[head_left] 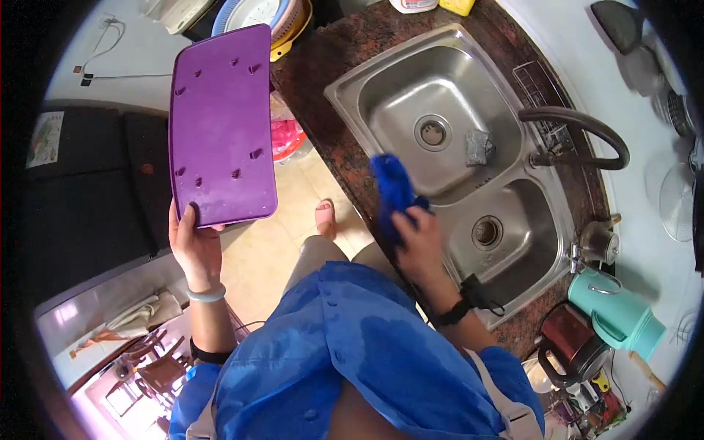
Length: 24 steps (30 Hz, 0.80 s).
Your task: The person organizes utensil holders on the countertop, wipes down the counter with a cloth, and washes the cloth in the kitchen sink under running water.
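My left hand (pixel 195 246) grips the lower edge of a purple plastic board (pixel 224 125), thumb on its face. The board is held upright off to the left, a flat rectangle with rounded corners, several small dark clips or pegs, and a few water drops. My right hand (pixel 422 246) is closed on a bunched blue cloth (pixel 394 187) at the counter's front edge, beside the sink. The cloth hangs partly over the dark stone counter (pixel 330 132), and its lower part is hidden by my fingers.
A double steel sink (pixel 455 44) with a dark curved faucet (pixel 579 117) lies to the right. A grey scouring pad (pixel 479 147) rests in the far basin. A teal thermos (pixel 616 312) and a kettle (pixel 576 341) stand at the right; stacked basins (pixel 275 18) are at the back.
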Motion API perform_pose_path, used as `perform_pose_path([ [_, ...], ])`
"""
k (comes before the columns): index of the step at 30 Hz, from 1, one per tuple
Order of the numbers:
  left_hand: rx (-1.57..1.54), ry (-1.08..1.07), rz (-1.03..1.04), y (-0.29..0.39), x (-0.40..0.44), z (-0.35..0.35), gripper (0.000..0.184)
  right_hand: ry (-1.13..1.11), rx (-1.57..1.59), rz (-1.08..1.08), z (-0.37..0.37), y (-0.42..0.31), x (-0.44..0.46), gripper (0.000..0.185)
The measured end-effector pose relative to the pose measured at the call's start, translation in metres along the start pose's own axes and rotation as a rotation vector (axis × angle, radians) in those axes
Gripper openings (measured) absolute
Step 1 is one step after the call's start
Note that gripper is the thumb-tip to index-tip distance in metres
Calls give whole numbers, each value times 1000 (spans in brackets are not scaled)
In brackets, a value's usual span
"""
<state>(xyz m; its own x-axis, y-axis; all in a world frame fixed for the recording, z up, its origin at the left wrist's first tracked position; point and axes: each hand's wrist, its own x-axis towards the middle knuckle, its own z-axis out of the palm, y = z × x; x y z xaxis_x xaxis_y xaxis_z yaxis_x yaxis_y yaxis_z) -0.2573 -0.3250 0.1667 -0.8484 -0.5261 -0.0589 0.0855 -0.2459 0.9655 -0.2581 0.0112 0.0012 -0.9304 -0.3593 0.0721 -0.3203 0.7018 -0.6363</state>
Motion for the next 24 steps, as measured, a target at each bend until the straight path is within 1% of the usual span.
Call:
perform_pose_path([
  [1, -3, 3, -3, 0, 4, -7, 34, -64, -114, -45, 17, -10, 0, 54],
  [2, -10, 2, -4, 0, 11, -13, 34, -57, -122, -48, 30, -17, 12, 54],
  [4, -28, -12, -18, -2, 25, -23, 34, 40, -279, -216, 49, -27, 55, 45],
  [5, -36, -23, -38, -3, 32, -30, 34, 60, -305, -211, 58, -25, 90, 41],
  [6, -50, -38, -44, -5, 41, -36, 34, 10, -305, -111, 55, -27, 129, 35],
  [7, -60, -47, -44, -4, 49, -43, 34, -1, -247, -66, 53, -15, 167, 29],
  [8, -63, -70, -44, -3, 58, -50, 35, 66, -39, 390, 52, -1, 210, 25],
  [9, -69, -93, -42, -2, 69, -57, 36, 42, -497, 286, 28, 11, 231, 30],
  [10, -80, -100, -31, 2, 78, -63, 37, 223, -414, 288, 18, 47, 254, 30],
  [11, -111, -102, -20, 6, 93, -72, 37, 272, -444, 391, -18, 16, 260, 30],
  [12, -115, -90, -24, 8, 104, -82, 38, 385, -405, 290, -25, 26, 269, 33],
  [13, -116, -75, -33, 9, 113, -92, 39, 385, -434, 280, -25, 13, 275, 33],
  [15, -162, -75, -20, 11, 137, -108, 40, 313, -407, 80, -13, -17, 286, 38],
  [17, -181, -10, -18, 12, 160, -118, 39, 175, -372, -47, 41, -38, 302, 43],
  [19, -199, -24, -32, 16, 180, -130, 39, 170, -335, -145, 100, -61, 299, 45],
  [20, -176, -18, -31, 21, 190, -133, 39, 174, -352, -135, 104, -58, 296, 45],
  [22, -126, 7, -36, 29, 206, -142, 38, 212, -287, 125, 107, -47, 297, 53],
  [23, -147, -33, -34, 29, 214, -151, 38, 263, -443, 231, 111, 6, 293, 53],
  [24, -137, -65, -31, 26, 219, -162, 38, 42, -352, 608, 77, 11, 284, 44],
])
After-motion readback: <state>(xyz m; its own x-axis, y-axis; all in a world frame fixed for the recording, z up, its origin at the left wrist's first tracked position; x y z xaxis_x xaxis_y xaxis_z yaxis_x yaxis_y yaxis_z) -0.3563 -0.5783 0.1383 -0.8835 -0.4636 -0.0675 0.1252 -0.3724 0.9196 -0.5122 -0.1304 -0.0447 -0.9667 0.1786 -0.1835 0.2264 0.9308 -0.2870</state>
